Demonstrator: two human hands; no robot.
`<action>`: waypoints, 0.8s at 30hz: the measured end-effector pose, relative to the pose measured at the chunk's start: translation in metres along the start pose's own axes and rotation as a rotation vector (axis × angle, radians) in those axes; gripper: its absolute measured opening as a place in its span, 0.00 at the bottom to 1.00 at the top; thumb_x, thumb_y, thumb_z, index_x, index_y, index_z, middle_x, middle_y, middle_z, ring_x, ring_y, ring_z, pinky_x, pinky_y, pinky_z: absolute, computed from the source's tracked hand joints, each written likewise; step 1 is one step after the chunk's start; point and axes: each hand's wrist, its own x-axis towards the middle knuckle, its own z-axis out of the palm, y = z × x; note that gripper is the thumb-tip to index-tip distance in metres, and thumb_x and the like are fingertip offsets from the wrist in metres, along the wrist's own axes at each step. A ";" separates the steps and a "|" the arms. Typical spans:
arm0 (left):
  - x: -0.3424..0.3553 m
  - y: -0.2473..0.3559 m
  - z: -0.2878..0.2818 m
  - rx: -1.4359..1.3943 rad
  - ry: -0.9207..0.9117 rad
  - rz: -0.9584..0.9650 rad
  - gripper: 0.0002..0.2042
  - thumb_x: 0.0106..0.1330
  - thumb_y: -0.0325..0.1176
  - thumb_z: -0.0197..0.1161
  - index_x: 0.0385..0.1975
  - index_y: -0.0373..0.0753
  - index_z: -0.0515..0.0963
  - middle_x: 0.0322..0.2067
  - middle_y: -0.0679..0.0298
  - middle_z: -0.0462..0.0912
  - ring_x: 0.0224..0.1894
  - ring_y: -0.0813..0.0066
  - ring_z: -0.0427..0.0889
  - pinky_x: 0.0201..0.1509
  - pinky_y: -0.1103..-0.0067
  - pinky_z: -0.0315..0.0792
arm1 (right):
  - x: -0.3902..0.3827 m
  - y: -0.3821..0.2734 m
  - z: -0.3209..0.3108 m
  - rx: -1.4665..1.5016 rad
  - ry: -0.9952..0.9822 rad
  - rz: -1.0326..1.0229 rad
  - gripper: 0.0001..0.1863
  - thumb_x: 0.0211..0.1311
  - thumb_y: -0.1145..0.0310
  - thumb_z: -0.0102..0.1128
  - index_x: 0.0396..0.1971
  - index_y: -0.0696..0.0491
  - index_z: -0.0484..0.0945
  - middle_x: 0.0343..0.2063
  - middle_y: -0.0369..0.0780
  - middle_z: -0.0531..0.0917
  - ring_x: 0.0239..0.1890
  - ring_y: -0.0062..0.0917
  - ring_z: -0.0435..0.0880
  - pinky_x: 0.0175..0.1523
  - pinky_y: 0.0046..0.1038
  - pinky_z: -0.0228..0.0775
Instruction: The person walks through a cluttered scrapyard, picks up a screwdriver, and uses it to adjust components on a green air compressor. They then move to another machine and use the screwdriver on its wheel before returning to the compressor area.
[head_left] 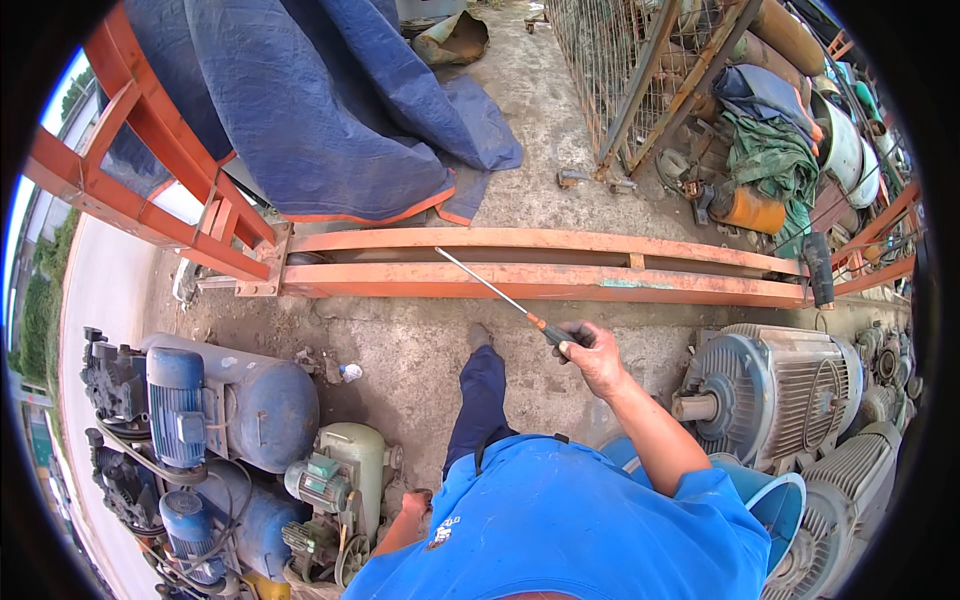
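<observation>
So the head cam is sitting up on the wearer's head, left one of a side-by-side pair, and it's facing pretty much down and a bit forward. The blue shirt point(570, 520) is filling the bottom edge, really close to the lens. The right hand point(597, 360) is showing near the middle, and the floor point(400, 350) is lying farther below. The fisheye is grabbing a super wide patch, orange beams point(500, 283) are bowing, and black is ringing the round picture.
</observation>
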 end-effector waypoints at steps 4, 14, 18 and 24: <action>0.098 0.071 -0.022 0.002 -0.048 -0.051 0.08 0.57 0.30 0.56 0.32 0.35 0.79 0.23 0.60 0.79 0.19 0.68 0.78 0.20 0.77 0.71 | 0.068 -0.027 -0.010 -0.081 0.072 0.039 0.18 0.52 0.72 0.59 0.43 0.64 0.74 0.28 0.38 0.79 0.29 0.18 0.75 0.35 0.22 0.70; 0.166 0.462 -0.202 -0.533 0.239 0.152 0.14 0.59 0.29 0.56 0.43 0.32 0.77 0.28 0.62 0.79 0.25 0.77 0.77 0.28 0.81 0.72 | 0.198 -0.116 -0.071 -0.219 0.243 -0.017 0.14 0.53 0.75 0.57 0.41 0.62 0.72 0.29 0.39 0.79 0.28 0.17 0.76 0.34 0.20 0.69; 0.195 0.474 -0.194 -0.565 0.242 0.042 0.13 0.59 0.29 0.57 0.43 0.32 0.77 0.28 0.63 0.79 0.25 0.78 0.77 0.27 0.82 0.72 | 0.278 -0.122 -0.067 -0.246 0.171 0.036 0.14 0.51 0.77 0.57 0.39 0.60 0.71 0.27 0.38 0.78 0.28 0.16 0.75 0.34 0.19 0.68; 0.252 0.471 -0.145 -0.655 0.326 -0.184 0.13 0.57 0.27 0.57 0.42 0.31 0.76 0.26 0.62 0.79 0.23 0.77 0.77 0.23 0.82 0.71 | 0.438 -0.136 -0.067 -0.451 -0.075 0.042 0.13 0.49 0.76 0.58 0.38 0.60 0.72 0.29 0.38 0.78 0.32 0.18 0.75 0.39 0.23 0.68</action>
